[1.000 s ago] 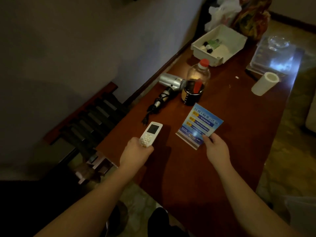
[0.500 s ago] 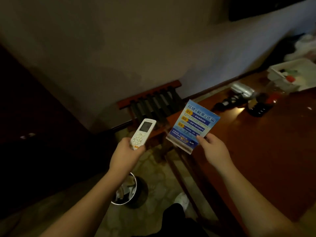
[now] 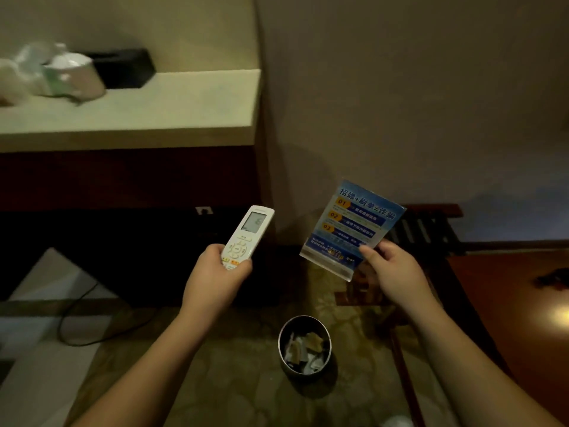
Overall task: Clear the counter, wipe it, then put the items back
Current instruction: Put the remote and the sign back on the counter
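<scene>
Shelf [image 3: 172,100]: pale top at upper left, carrying a black box [image 3: 123,67] and blurred white items at its far left; judged the likely drop spot for things being cleared, with bare surface showing toward its right end
Counter [image 3: 517,297]: reddish-brown top, only its corner showing at the right edge; the person is facing away from it, so the clearing step is judged under way, wiping not yet begun
Bin [image 3: 304,346]: round, standing on the floor between the two forearms, scraps inside; both carried items are passing above it, so a firm hold is mattering here
Sign [image 3: 354,226]: blue printed card in a clear stand, tilted, off the counter and in the air just right of centre
Right hand [image 3: 391,272]: pinching the sign at its lower right corner, thumb on the printed face, fingers behind; a corner pinch is letting the stand swing, so setting its base down flat first is advised
Remote [image 3: 246,235]: white, screen end pointing up and away, in the air left of the sign, well apart from it
Left hand [image 3: 215,278]: curling round the remote's lower half, thumb at the buttons; advice is laying it down lengthwise, clear of the shelf edge
</scene>
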